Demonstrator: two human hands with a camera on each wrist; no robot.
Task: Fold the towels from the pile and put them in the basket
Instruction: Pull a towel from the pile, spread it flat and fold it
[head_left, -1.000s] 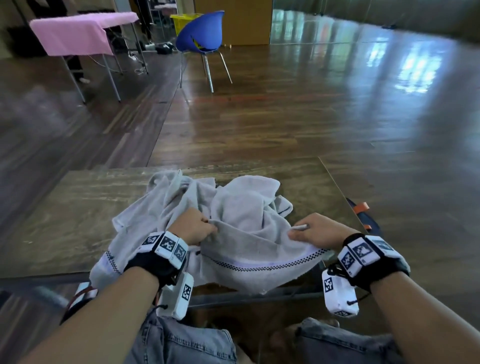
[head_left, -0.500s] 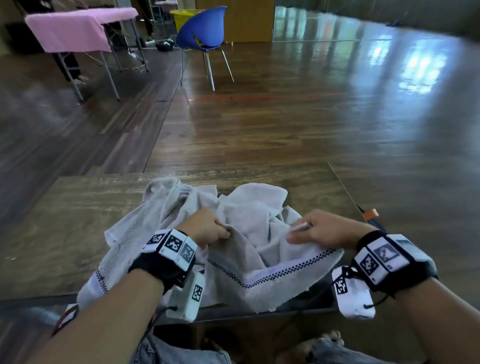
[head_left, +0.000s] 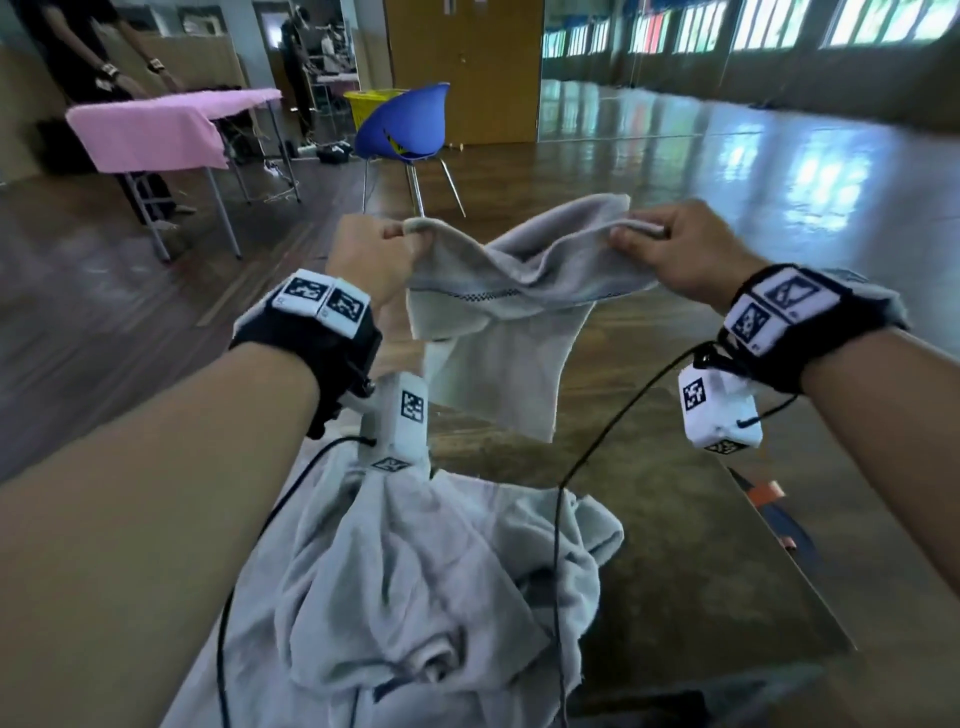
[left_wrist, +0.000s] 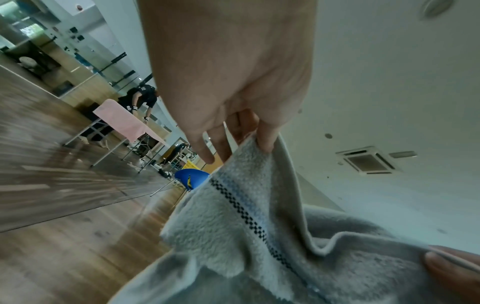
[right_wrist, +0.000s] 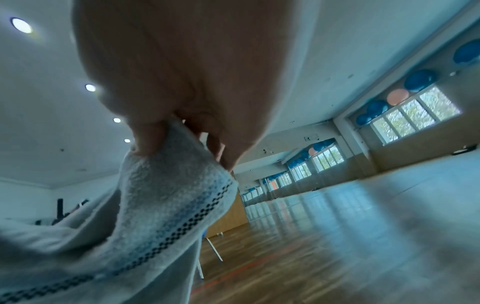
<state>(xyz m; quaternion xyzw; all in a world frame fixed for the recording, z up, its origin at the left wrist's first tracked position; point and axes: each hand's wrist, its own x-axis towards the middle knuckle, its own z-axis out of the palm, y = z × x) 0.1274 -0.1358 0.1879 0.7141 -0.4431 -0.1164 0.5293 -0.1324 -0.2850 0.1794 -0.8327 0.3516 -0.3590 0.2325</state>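
— Where are the hands?
— Raised above the table (head_left: 675, 545): left hand (head_left: 371, 254) and right hand (head_left: 680, 249) each pinch a top corner of the grey towel (head_left: 498, 332), which hangs over the pile (head_left: 431, 571).
— And the wrist views?
— Close up, its checkered stripe (left_wrist: 244, 209).

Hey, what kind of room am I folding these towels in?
Probably a large hall, perhaps a dance or exercise studio: a wide polished wooden floor, a long row of windows with exercise balls stored above them, and little furniture beyond a blue chair and a pink-covered table.
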